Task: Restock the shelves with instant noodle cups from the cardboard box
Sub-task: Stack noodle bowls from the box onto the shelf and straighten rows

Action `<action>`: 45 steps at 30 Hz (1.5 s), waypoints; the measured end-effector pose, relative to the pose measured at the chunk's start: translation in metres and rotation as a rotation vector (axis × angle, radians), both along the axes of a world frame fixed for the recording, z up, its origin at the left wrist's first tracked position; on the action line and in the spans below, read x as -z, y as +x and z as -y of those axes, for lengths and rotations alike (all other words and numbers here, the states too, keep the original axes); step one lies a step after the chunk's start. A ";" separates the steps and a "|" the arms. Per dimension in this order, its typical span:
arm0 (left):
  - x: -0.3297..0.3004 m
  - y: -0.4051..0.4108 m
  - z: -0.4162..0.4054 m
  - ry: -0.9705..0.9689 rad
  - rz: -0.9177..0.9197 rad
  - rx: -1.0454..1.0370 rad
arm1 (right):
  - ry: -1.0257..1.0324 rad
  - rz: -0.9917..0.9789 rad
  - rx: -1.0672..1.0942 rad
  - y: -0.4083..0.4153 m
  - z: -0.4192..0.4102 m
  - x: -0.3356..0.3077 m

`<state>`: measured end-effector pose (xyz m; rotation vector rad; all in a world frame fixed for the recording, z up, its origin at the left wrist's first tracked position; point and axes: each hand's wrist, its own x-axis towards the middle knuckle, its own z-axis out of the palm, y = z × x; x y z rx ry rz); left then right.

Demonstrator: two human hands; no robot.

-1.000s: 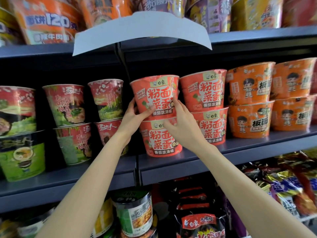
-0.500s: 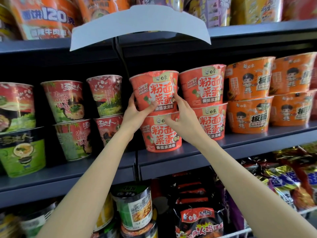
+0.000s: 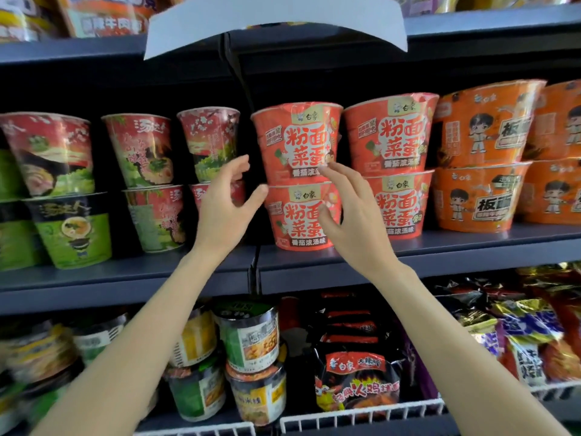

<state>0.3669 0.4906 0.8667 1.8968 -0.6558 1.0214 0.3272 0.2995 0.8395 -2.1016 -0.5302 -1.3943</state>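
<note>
Both hands just let go: left hand (image 3: 224, 202) and right hand (image 3: 349, 212) hang open, fingers apart, holding nothing, at 9 and 3 o'clock of the red cup (image 3: 297, 143), now stacked on its twin (image 3: 301, 215) on the middle shelf (image 3: 408, 262), so this placement looks done.

My left hand (image 3: 227, 201) and right hand (image 3: 349, 212) hover open-fingered before the top red plastic-wrapped noodle cup (image 3: 297, 143), stacked on its twin (image 3: 298, 215).
</note>
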 end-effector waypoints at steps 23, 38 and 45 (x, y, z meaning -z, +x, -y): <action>0.003 0.070 -0.113 0.234 -0.434 0.003 | 0.156 -0.586 -0.131 0.084 -0.157 -0.017; 0.008 0.050 -0.119 0.322 -0.084 -0.071 | 0.193 -0.476 -0.098 0.038 -0.145 -0.016; 0.007 0.039 -0.118 0.309 -0.086 -0.079 | 0.111 -0.429 0.022 0.026 -0.140 -0.018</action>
